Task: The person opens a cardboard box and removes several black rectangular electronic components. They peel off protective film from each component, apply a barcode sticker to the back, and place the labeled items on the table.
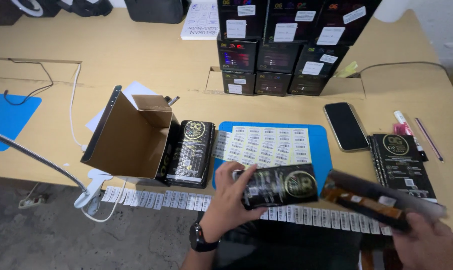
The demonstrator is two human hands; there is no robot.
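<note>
Your left hand (231, 200) grips a glossy black packet (279, 186) at its left end, fingers wrapped around it, holding it level above the near table edge (61, 172) and over the strip of small labels (156, 199) stuck along that edge. Your right hand (426, 239) is closed on the lower end of a second, darker sleeve (381, 199); that part of the view is motion-blurred, so the exact finger placement there cannot be confirmed.

Keep the packet flat and face-up, so its round gold emblem stays readable. Support it from beneath with the left palm rather than squeezing the end, which may crease the foil. Bring the sleeve in line with the packet before joining them; as it sits now, it is angled downward to the right.

The sheet of barcode labels (264, 145) lies on the blue mat (324, 160) just beyond the packet. The open cardboard box (131, 137) stands to the left, with another black packet (191, 152) leaning against it.
</note>
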